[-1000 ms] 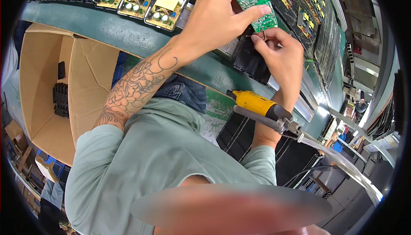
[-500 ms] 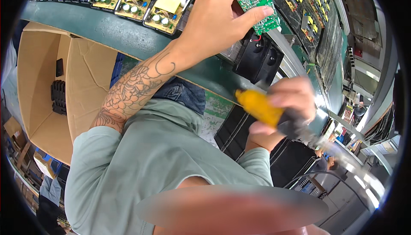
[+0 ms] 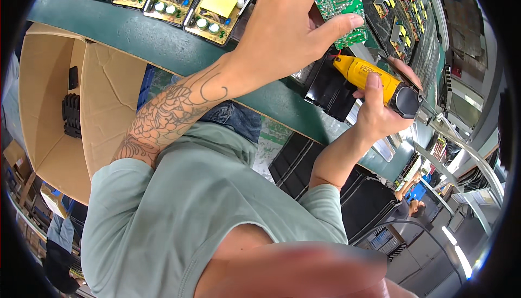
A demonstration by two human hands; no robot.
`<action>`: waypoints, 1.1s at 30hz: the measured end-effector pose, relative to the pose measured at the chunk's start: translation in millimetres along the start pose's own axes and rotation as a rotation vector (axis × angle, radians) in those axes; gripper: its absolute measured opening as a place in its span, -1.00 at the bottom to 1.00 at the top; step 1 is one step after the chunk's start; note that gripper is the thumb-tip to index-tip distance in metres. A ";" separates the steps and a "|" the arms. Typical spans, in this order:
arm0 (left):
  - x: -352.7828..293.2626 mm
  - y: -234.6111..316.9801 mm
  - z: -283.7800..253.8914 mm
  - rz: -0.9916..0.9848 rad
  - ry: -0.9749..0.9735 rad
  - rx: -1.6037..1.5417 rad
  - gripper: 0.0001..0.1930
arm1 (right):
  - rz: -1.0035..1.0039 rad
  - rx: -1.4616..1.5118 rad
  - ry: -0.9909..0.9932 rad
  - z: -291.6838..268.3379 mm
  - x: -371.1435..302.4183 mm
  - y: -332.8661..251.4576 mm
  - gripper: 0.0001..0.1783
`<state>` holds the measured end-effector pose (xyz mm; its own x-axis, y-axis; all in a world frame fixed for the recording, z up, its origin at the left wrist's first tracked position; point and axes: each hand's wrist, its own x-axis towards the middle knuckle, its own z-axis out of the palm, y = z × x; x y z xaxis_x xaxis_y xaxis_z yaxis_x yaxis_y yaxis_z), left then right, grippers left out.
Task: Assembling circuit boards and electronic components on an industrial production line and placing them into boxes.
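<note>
High in the view, my left hand (image 3: 296, 24) pinches a green circuit board (image 3: 343, 7) by its edges, solder side toward me. My right hand (image 3: 375, 105) is wrapped round a yellow-and-black tool with a tapered nozzle (image 3: 364, 73). Its tip lies just below the board's lower edge, close to a short red wire; whether they touch I cannot tell. Beneath the tool, a black plastic case (image 3: 332, 92) rests on the bench, partly covered by the tool and my right hand.
Several black cases with yellow-topped circuit boards (image 3: 218, 5) line the green bench (image 3: 122, 32) at upper left. More boards (image 3: 401, 35) lie on a dark surface at upper right. An open cardboard box (image 3: 111, 81) stands at left. A person (image 3: 415, 208) is far right.
My right hand has brought the tool up and inward, turning its nozzle to the board's lower edge. My left hand and the board have shifted slightly right.
</note>
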<state>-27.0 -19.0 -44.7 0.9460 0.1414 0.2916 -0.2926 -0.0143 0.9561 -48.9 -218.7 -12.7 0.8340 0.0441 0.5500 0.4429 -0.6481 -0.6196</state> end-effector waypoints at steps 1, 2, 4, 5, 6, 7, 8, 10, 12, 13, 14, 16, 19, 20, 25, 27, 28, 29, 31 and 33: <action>-0.3 -0.1 0.3 0.000 0.008 -0.004 -0.55 | -0.006 0.006 -0.002 0.1 -0.2 0.4 -0.53; 0.1 0.5 0.0 -0.002 0.008 -0.004 -0.55 | -0.004 0.006 -0.003 1.0 -0.3 0.5 -0.53; 1.5 3.9 -0.9 -0.005 -0.009 0.016 -0.55 | 0.008 0.026 0.041 3.5 -1.5 -0.2 -0.54; 2.1 5.4 -1.2 -0.006 -0.018 0.025 -0.55 | 0.015 0.036 0.063 4.4 -2.1 -0.7 -0.54; 2.5 5.9 -1.2 -0.008 -0.027 0.033 -0.55 | 0.021 0.044 0.087 4.8 -2.6 -0.9 -0.54; 2.2 5.3 -1.6 -0.009 -0.024 0.036 -0.55 | 0.021 0.048 0.084 5.9 -3.0 -0.4 -0.54; 2.0 4.5 -1.9 -0.008 -0.021 0.024 -0.55 | 0.022 0.047 0.085 6.8 -3.3 0.1 -0.54; 1.9 2.8 -2.4 -0.004 -0.016 -0.001 -0.55 | 0.023 0.046 0.089 8.1 -4.2 1.2 -0.55; 1.8 1.4 -1.9 -0.002 -0.016 -0.017 -0.55 | 0.024 0.041 0.092 7.7 -5.4 2.4 -0.55; 1.6 0.5 -1.4 -0.005 -0.013 -0.024 -0.55 | 0.030 0.043 0.084 6.6 -6.2 3.9 -0.55; 1.3 -0.4 -0.9 -0.007 -0.010 -0.031 -0.55 | 0.036 0.046 0.075 5.5 -6.9 5.6 -0.56; 0.8 -1.1 -0.4 -0.010 -0.001 -0.044 -0.55 | 0.047 0.054 0.057 4.3 -7.6 7.6 -0.56; 1.5 4.7 -2.1 -0.022 -0.018 -0.014 -0.55 | 0.040 0.088 0.115 9.1 -5.7 1.3 -0.57; 1.9 6.8 -2.8 -0.029 -0.027 0.001 -0.55 | 0.037 0.104 0.143 11.1 -5.0 -1.0 -0.58; 1.2 3.2 -3.9 -0.033 -0.023 -0.031 -0.55 | 0.044 0.064 0.130 9.5 -7.5 7.2 -0.58; 1.4 1.9 -3.8 -0.032 -0.019 -0.047 -0.55 | 0.048 0.045 0.117 9.7 -7.5 7.1 -0.58; 1.5 1.5 -3.6 -0.025 -0.019 -0.045 -0.55 | 0.053 0.055 0.126 11.3 -6.8 4.5 -0.58; 1.5 1.1 -3.4 -0.018 -0.019 -0.043 -0.55 | 0.059 0.066 0.135 13.2 -6.0 1.4 -0.58; 1.2 0.8 -3.1 -0.003 -0.019 -0.037 -0.55 | 0.070 0.087 0.154 15.4 -5.2 -2.3 -0.58; 1.0 1.0 -3.6 -0.012 -0.019 -0.032 -0.55 | 0.053 0.089 0.161 15.3 -5.2 -1.2 -0.57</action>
<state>-26.9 -15.3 -43.5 0.9518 0.1221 0.2813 -0.2856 0.0194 0.9581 -48.7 -206.5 -23.3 0.7965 -0.1156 0.5935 0.4328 -0.5764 -0.6931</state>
